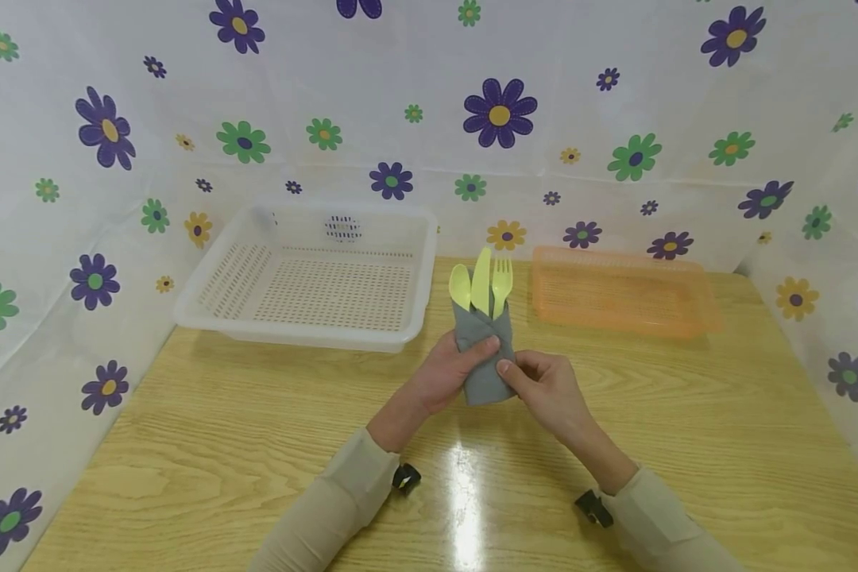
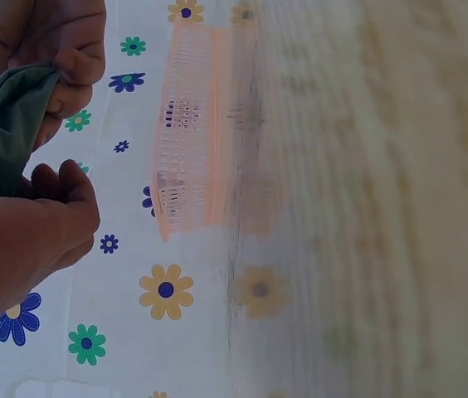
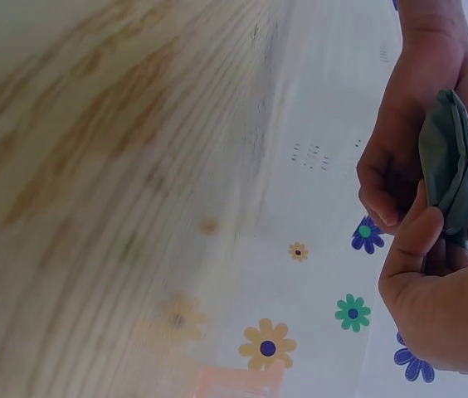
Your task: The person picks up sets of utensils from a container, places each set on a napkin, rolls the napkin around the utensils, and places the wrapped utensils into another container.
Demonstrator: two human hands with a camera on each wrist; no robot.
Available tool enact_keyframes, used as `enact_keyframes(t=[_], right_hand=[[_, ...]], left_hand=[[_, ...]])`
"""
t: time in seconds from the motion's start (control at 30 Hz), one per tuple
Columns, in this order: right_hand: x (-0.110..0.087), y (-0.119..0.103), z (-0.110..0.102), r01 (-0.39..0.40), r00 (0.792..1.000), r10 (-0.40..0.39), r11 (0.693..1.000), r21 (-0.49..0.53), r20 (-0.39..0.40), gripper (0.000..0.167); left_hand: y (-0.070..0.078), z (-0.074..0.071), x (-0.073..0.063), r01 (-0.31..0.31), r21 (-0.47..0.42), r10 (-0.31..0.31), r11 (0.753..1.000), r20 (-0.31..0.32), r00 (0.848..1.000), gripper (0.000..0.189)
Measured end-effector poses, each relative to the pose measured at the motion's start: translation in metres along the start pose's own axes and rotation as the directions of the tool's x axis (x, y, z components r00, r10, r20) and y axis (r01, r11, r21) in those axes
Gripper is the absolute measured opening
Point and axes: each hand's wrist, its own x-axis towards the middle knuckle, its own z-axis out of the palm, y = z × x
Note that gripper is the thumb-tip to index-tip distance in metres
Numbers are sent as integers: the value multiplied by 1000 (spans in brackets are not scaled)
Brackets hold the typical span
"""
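A grey napkin (image 1: pixel 483 373) is folded into a pouch above the middle of the table. From its top stick out a yellow-green spoon (image 1: pixel 460 286), knife (image 1: pixel 481 280) and fork (image 1: pixel 501 283), side by side. My left hand (image 1: pixel 443 372) grips the pouch from the left, thumb across its front. At the lower right edge my right hand (image 1: pixel 550 389) pinches the cloth between thumb and fingers. In the left wrist view the napkin (image 2: pixel 10 133) hides the cutlery. Both hands also hold the napkin (image 3: pixel 450 162) in the right wrist view.
A white perforated basket (image 1: pixel 307 338) stands at the back left of the wooden table (image 1: pixel 257 477). At the back right lies a shallow orange basket (image 1: pixel 625 326). A flower-patterned sheet (image 1: pixel 415 63) hangs around the back and sides.
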Motion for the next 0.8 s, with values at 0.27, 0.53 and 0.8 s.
enact_keyframes(t=[0.27,0.53,0.8], right_hand=[[-1,1,1,-118,992,113,989,94,56,26],[-1,3,3,-103,994,105,989,104,-12,24],[-1,3,4,-83,994,87,994,67,-67,21]], left_hand=[[1,-1,0,-18,1,18,1000,-45,999,32],[2,0,1,-42,68,40,997,30,999,40],[5,-8,1,-1,216,-5,976,26,1000,42]])
